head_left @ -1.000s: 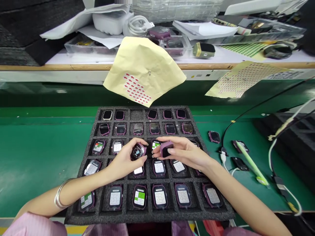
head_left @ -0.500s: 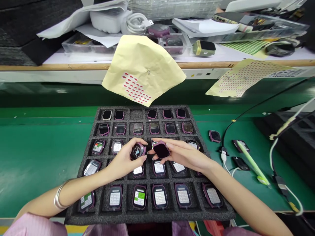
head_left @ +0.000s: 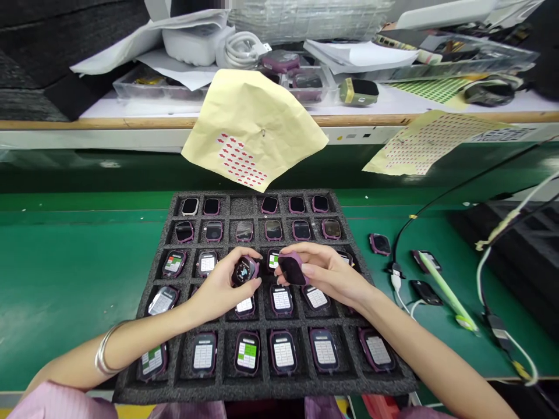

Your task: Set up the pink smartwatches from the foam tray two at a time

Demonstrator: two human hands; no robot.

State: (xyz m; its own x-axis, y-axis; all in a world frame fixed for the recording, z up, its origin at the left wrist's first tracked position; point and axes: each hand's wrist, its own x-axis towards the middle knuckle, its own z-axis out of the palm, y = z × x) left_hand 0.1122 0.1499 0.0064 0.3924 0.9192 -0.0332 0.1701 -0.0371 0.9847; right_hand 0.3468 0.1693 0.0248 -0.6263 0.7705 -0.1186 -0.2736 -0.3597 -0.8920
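Observation:
Over the middle of a black foam tray (head_left: 262, 391), my left hand (head_left: 227, 285) grips a purple watch (head_left: 245, 271) whose screen is lit with a watch face. Just to its right, my right hand (head_left: 325, 270) holds another purple watch (head_left: 293, 269), tilted, its screen dark. The two held watches are apart. Rows of watches fill most compartments; those in the two far rows have dark screens, while many nearer ones, such as a watch (head_left: 247, 351) in the front row, show white or green grids. One compartment (head_left: 241, 205) in the back row holds no watch.
On the green table (head_left: 65, 262), right of the tray, lie a purple watch (head_left: 379, 244), a green pen (head_left: 448, 291), a black device (head_left: 425, 292) and cables. A cluttered shelf (head_left: 144, 123) runs behind, with yellow sticker sheets (head_left: 255, 128) hanging over its edge.
My right hand has turned its watch to a steeper tilt and shifted slightly right, uncovering a green-and-white screen in the tray. My left hand has barely moved.

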